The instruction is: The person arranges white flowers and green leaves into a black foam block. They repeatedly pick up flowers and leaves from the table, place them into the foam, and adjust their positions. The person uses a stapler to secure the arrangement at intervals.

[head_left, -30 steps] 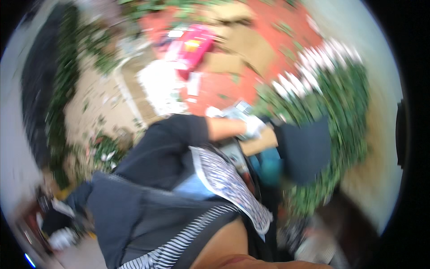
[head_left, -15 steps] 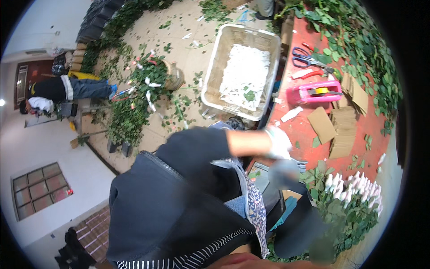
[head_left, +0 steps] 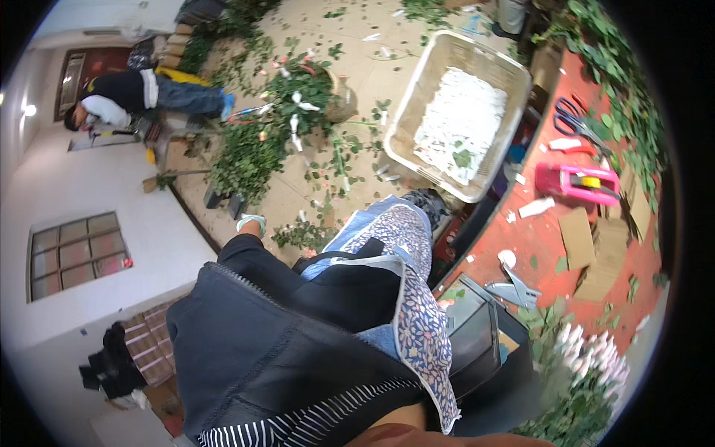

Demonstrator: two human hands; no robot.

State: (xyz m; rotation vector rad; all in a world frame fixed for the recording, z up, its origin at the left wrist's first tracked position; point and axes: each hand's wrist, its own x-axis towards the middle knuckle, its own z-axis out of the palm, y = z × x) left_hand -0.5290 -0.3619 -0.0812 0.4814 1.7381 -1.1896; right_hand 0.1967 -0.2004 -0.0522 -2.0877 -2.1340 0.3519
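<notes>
Leafy heap point(head_left: 246, 170) lies ahead of your gloved left hand point(head_left: 252, 223), desk point(head_left: 484, 257) well off right; open or closed, can't tell, right hand unseen

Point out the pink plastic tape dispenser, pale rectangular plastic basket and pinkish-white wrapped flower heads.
Pink plastic tape dispenser point(head_left: 560, 180): head view, on its body.
Pale rectangular plastic basket point(head_left: 426, 97): head view, on its bare inside.
Pinkish-white wrapped flower heads point(head_left: 592, 361): head view, middle of the cluster.
</notes>
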